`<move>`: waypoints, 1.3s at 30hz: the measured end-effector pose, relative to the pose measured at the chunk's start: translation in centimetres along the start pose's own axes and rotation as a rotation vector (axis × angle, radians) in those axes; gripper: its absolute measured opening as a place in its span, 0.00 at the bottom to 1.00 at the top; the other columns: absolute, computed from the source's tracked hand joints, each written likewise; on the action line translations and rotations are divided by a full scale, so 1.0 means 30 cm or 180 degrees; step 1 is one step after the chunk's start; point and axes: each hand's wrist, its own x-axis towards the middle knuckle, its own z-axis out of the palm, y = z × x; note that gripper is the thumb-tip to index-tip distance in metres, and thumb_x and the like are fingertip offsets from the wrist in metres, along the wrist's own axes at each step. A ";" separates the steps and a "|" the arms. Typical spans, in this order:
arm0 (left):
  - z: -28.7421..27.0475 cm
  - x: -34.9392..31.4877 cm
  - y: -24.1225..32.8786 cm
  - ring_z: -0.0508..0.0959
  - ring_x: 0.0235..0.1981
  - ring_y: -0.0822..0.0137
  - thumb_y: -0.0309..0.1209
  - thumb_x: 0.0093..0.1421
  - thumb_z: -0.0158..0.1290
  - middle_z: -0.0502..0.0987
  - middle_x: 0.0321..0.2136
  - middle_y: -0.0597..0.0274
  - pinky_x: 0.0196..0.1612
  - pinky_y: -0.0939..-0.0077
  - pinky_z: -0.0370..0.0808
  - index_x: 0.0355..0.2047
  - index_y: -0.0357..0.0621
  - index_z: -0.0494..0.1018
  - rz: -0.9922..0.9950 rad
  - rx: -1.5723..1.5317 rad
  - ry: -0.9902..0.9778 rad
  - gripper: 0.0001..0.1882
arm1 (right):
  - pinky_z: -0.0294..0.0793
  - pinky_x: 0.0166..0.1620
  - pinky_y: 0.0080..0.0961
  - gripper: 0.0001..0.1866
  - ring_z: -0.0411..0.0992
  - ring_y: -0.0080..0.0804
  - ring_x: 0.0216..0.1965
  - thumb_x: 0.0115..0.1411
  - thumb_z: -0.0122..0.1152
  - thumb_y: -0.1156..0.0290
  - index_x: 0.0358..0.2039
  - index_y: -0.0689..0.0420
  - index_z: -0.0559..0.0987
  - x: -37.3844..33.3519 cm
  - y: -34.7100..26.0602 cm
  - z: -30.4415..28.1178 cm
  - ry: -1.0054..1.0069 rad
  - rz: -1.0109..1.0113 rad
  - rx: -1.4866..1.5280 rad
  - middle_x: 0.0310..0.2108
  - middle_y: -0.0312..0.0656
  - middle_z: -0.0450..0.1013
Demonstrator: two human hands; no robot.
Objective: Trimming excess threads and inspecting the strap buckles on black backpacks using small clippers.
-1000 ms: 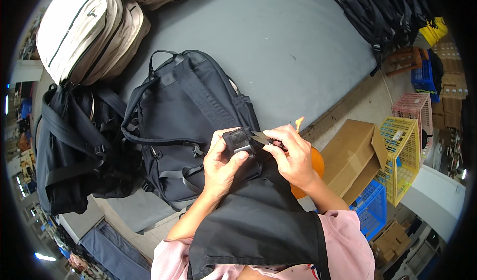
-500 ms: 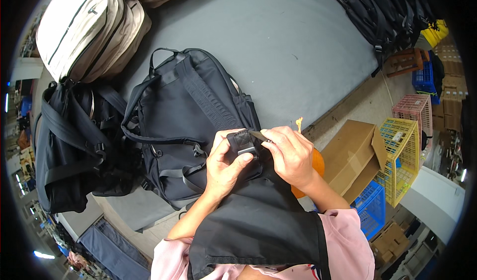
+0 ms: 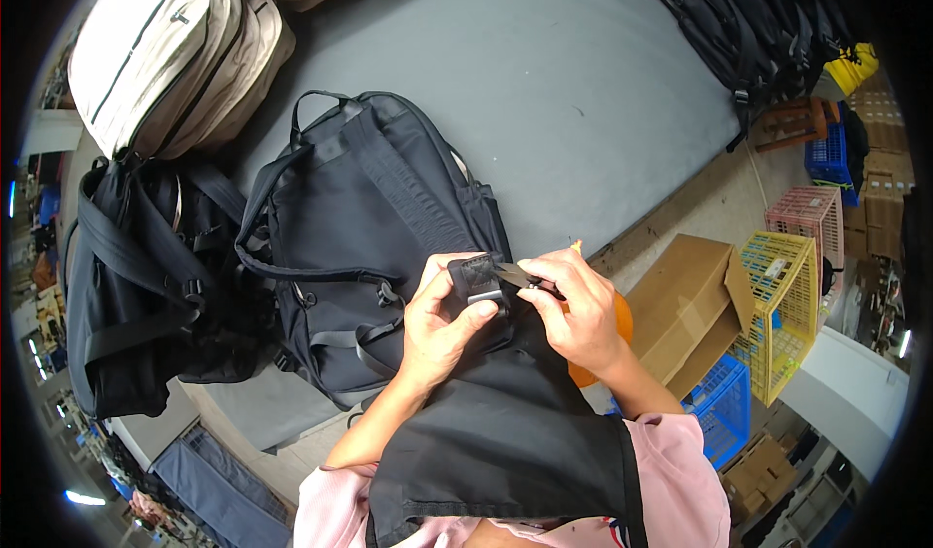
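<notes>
A black backpack (image 3: 326,213) lies on the grey-covered table with its shoulder straps up. At its near right edge, my left hand (image 3: 432,326) is closed around the end of a black strap (image 3: 475,276), thumb against a shiny grey strip on it. My right hand (image 3: 575,307) grips small thread snips (image 3: 515,274). Their pointed metal blades reach toward the strap end, slightly parted. Whether the tips touch the fabric I cannot tell. An orange thing (image 3: 622,323) shows partly behind my right wrist.
Beige backpacks (image 3: 155,62) stand at the far left, above more black bags (image 3: 141,276). Several black bags (image 3: 748,23) are piled at the far right. Beyond the table (image 3: 544,91) on the right are an open cardboard box (image 3: 671,300), a yellow crate (image 3: 779,320) and a blue crate (image 3: 721,407).
My right hand has drawn slightly right and turned, and the snips' blades now show more plainly, pointing at the strap end. The left hand stays nearly where it was.
</notes>
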 end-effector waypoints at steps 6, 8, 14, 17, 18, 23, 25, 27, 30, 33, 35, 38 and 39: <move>-0.015 0.004 -0.007 0.69 0.46 0.69 0.26 0.53 0.60 0.67 0.43 0.62 0.50 0.77 0.67 0.45 0.34 0.72 -0.0159 -0.0228 -0.0112 0.19 | 0.72 0.28 0.25 0.14 0.72 0.34 0.24 0.45 0.63 0.85 0.35 0.63 0.76 0.014 0.018 0.009 0.0064 -0.0215 -0.0055 0.28 0.45 0.73; -0.011 0.004 -0.005 0.69 0.45 0.68 0.27 0.52 0.61 0.69 0.42 0.60 0.50 0.76 0.67 0.44 0.34 0.73 0.0011 0.0095 -0.0047 0.19 | 0.72 0.27 0.25 0.14 0.72 0.35 0.25 0.45 0.63 0.85 0.35 0.63 0.76 0.014 0.005 0.009 0.0179 -0.0157 -0.0062 0.27 0.45 0.73; 0.002 -0.003 -0.016 0.70 0.44 0.61 0.32 0.48 0.62 0.74 0.40 0.59 0.50 0.71 0.63 0.40 0.39 0.76 0.0411 0.1556 0.0235 0.18 | 0.73 0.28 0.27 0.11 0.74 0.39 0.26 0.49 0.61 0.81 0.36 0.62 0.76 -0.006 -0.018 0.002 0.0022 0.0148 -0.0200 0.28 0.44 0.72; 0.006 0.002 -0.010 0.70 0.43 0.60 0.35 0.48 0.62 0.73 0.41 0.60 0.50 0.70 0.60 0.39 0.40 0.76 0.0614 0.1933 0.0230 0.19 | 0.73 0.28 0.27 0.12 0.73 0.39 0.25 0.50 0.61 0.81 0.37 0.62 0.75 -0.001 -0.026 -0.010 0.0203 0.0000 -0.0257 0.28 0.45 0.71; 0.007 0.002 -0.010 0.70 0.43 0.60 0.35 0.48 0.62 0.73 0.41 0.60 0.50 0.70 0.60 0.39 0.40 0.76 0.0613 0.1932 0.0223 0.19 | 0.73 0.28 0.27 0.12 0.73 0.39 0.25 0.50 0.61 0.81 0.37 0.62 0.75 0.000 -0.032 -0.011 0.0208 0.0005 -0.0260 0.28 0.45 0.71; -0.003 0.006 -0.008 0.70 0.45 0.69 0.26 0.51 0.61 0.68 0.42 0.63 0.49 0.77 0.67 0.42 0.33 0.73 0.0118 0.0487 0.0042 0.19 | 0.72 0.28 0.26 0.14 0.73 0.36 0.24 0.49 0.62 0.81 0.38 0.62 0.75 -0.009 -0.038 -0.018 -0.0088 0.0527 0.0178 0.30 0.44 0.71; -0.002 0.005 -0.003 0.70 0.45 0.69 0.25 0.53 0.60 0.68 0.42 0.61 0.50 0.78 0.67 0.44 0.34 0.73 -0.0032 0.0082 0.0055 0.18 | 0.72 0.28 0.26 0.14 0.73 0.36 0.24 0.48 0.62 0.81 0.38 0.61 0.75 -0.017 -0.023 -0.019 -0.0086 0.0477 0.0196 0.30 0.44 0.71; -0.009 0.006 0.001 0.70 0.45 0.70 0.24 0.53 0.59 0.67 0.43 0.62 0.50 0.78 0.67 0.44 0.33 0.72 -0.0225 -0.0217 -0.0014 0.18 | 0.72 0.28 0.26 0.14 0.72 0.35 0.24 0.48 0.63 0.81 0.38 0.61 0.75 -0.021 -0.010 -0.021 -0.0082 0.0434 0.0213 0.29 0.44 0.71; -0.010 0.006 0.007 0.70 0.44 0.70 0.24 0.53 0.59 0.67 0.42 0.62 0.49 0.78 0.68 0.44 0.33 0.72 -0.0241 -0.0244 -0.0062 0.17 | 0.72 0.28 0.28 0.14 0.73 0.38 0.24 0.47 0.63 0.81 0.37 0.61 0.75 -0.009 0.013 -0.021 -0.0017 0.0134 0.0067 0.28 0.44 0.72; -0.011 0.007 0.004 0.70 0.44 0.71 0.24 0.54 0.59 0.67 0.42 0.62 0.49 0.79 0.68 0.44 0.33 0.72 -0.0192 -0.0229 -0.0062 0.17 | 0.72 0.28 0.28 0.14 0.73 0.38 0.24 0.47 0.63 0.80 0.37 0.61 0.75 0.000 0.021 -0.023 -0.0240 -0.0033 0.0065 0.28 0.44 0.72; -0.015 0.007 0.005 0.70 0.44 0.71 0.24 0.54 0.59 0.67 0.42 0.62 0.49 0.79 0.68 0.44 0.33 0.72 -0.0216 -0.0223 -0.0070 0.17 | 0.71 0.27 0.26 0.15 0.71 0.34 0.23 0.46 0.63 0.82 0.37 0.61 0.75 0.002 0.030 -0.021 -0.0229 -0.0072 0.0119 0.28 0.44 0.72; -0.013 0.008 0.010 0.70 0.44 0.71 0.24 0.53 0.59 0.67 0.42 0.62 0.49 0.79 0.68 0.44 0.33 0.72 -0.0255 -0.0195 -0.0084 0.17 | 0.71 0.27 0.26 0.15 0.71 0.34 0.23 0.46 0.63 0.82 0.36 0.61 0.75 -0.001 0.026 -0.028 -0.0266 0.0001 0.0217 0.28 0.43 0.72; -0.011 0.008 0.011 0.70 0.43 0.71 0.24 0.53 0.59 0.67 0.42 0.62 0.49 0.78 0.68 0.43 0.33 0.73 -0.0270 -0.0175 -0.0096 0.17 | 0.72 0.27 0.29 0.14 0.73 0.38 0.25 0.47 0.64 0.80 0.36 0.60 0.75 -0.002 0.024 -0.031 -0.0309 0.0115 0.0257 0.28 0.43 0.73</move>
